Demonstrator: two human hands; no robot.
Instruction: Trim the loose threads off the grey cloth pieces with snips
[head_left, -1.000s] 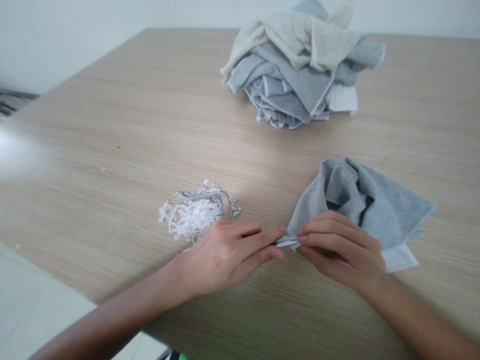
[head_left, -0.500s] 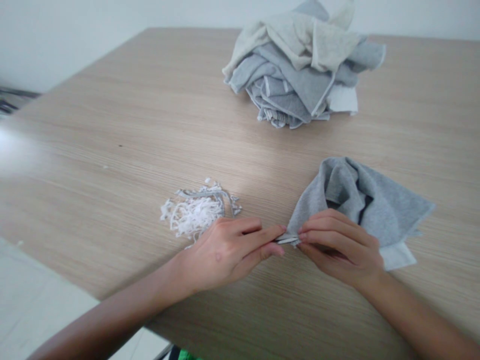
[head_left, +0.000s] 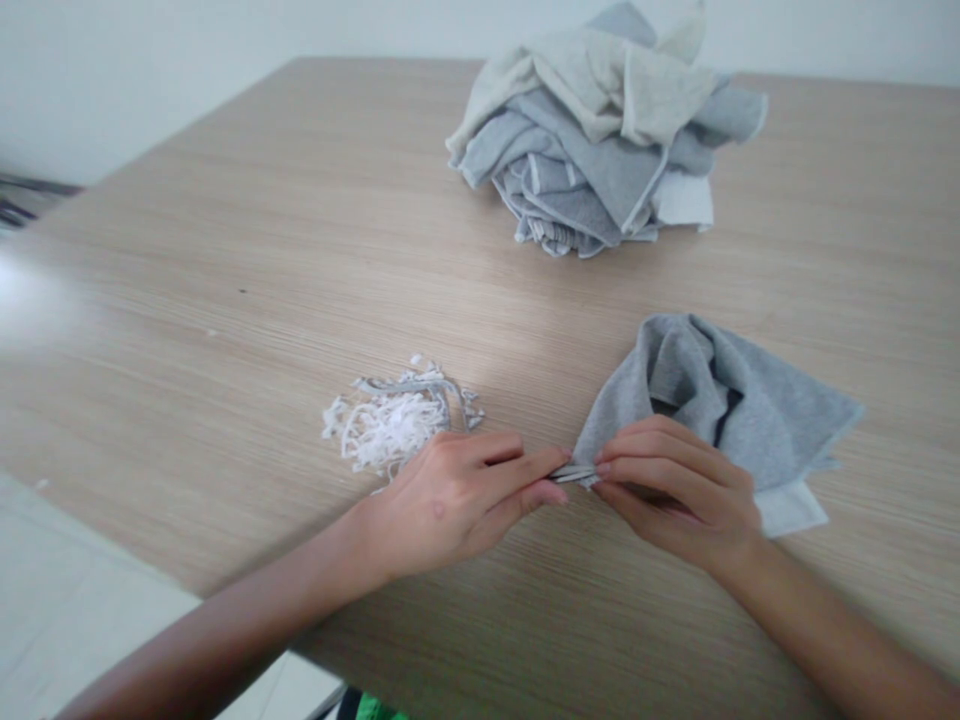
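Note:
A grey piece of cloth (head_left: 780,400) lies bunched on the table at the right, with a white patch showing at its lower right. Its near left edge is gathered between my hands. My left hand (head_left: 465,500) pinches the end of that edge between thumb and fingers. Close beside it, my right hand (head_left: 675,485) is closed on the same edge, fingertips pressed together. Thin layered folds of fabric show in the small gap between them. My palms and fingers hide part of the cloth.
A heap of grey and cream cloths (head_left: 585,130) sits at the back of the wooden table (head_left: 262,210). Left of my hands is a small pile of white thread scraps (head_left: 390,430) with a grey strip (head_left: 409,385) on it. Pale floor tiles (head_left: 67,590) show beyond the near left edge.
Almost nothing differs. Both hands keep their grip on the cloth's edge, and the view has shifted very slightly.

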